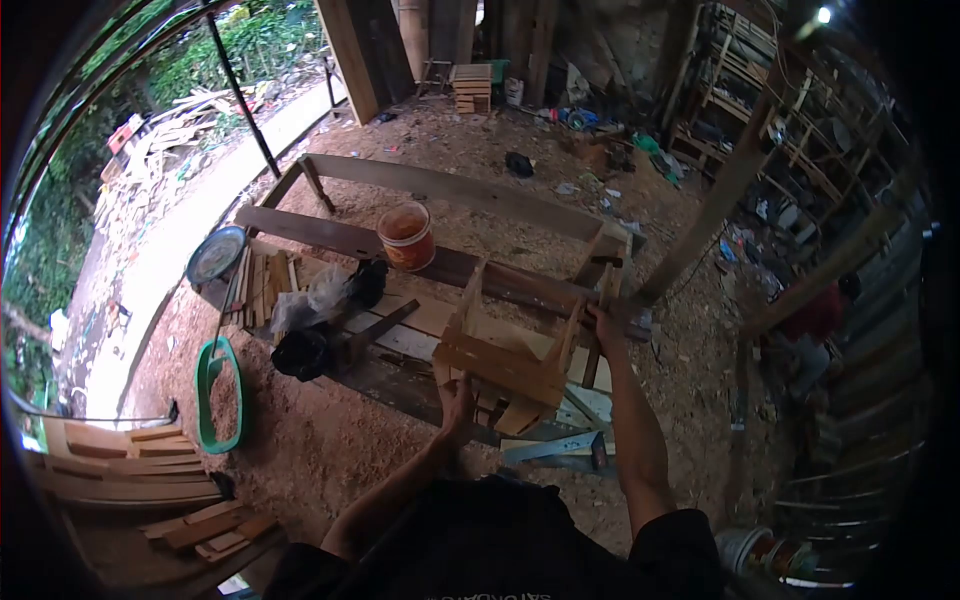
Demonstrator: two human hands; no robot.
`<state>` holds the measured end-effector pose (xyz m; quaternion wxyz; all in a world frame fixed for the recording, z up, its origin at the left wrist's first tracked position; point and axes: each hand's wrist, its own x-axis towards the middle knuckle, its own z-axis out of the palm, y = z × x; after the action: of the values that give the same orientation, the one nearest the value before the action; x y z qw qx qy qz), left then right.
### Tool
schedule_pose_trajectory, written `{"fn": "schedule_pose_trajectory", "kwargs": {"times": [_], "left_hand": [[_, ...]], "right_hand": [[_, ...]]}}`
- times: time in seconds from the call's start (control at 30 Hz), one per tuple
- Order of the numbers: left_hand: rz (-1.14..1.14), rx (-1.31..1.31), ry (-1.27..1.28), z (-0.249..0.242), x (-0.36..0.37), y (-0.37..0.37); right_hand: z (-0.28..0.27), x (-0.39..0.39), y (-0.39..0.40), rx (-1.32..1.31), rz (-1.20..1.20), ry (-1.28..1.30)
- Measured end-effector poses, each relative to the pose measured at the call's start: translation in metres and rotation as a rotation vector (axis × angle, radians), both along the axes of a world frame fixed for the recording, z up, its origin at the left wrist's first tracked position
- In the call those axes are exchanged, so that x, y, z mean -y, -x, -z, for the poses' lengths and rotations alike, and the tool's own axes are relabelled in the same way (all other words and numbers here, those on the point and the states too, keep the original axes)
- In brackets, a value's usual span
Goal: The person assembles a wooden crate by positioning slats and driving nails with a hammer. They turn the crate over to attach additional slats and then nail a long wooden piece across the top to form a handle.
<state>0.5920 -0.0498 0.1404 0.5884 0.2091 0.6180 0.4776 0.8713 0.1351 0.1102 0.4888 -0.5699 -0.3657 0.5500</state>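
A small wooden frame, with legs sticking up like an upturned stool, rests over the plank bench in front of me. My left hand is closed on its near left corner, the thumb along the board. At the frame's right side, my right hand grips one of its uprights. Under and beside the frame's near edge lies a handsaw with a pale blade. Left of the frame, a loose dark strip of wood lies slanted across the bench.
An orange bucket stands on the bench's far plank. Black plastic bags and cut wood pieces are at the left. A green tub holds shavings. A wooden post rises at right, with a person beyond.
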Motion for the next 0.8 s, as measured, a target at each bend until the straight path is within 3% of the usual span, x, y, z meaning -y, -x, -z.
{"fn": "schedule_pose_trajectory", "kwargs": {"times": [0.1,0.2,0.3,0.4,0.5,0.67,0.8], "left_hand": [[-0.204,-0.321,-0.129,0.048,-0.009,-0.01],[-0.219,-0.354,-0.264,0.055,-0.014,-0.012],[-0.266,-0.578,-0.166,0.046,-0.011,-0.022],[-0.245,-0.499,-0.149,0.031,-0.007,-0.025],[-0.18,-0.484,-0.126,0.008,-0.004,-0.025],[-0.274,-0.452,-0.199,0.013,-0.013,-0.035],[-0.286,-0.431,-0.222,0.046,-0.046,-0.016]], "right_hand": [[0.011,-0.008,-0.002,0.083,-0.051,0.032],[0.038,-0.022,-0.008,0.172,-0.051,-0.022],[0.054,-0.026,-0.009,0.685,0.029,-0.142],[0.08,-0.034,-0.012,0.546,0.082,-0.105],[0.036,0.002,-0.007,0.17,0.003,-0.193],[0.039,0.024,-0.01,0.242,0.028,-0.175],[0.0,0.054,-0.003,0.352,0.0,-0.175]]}}
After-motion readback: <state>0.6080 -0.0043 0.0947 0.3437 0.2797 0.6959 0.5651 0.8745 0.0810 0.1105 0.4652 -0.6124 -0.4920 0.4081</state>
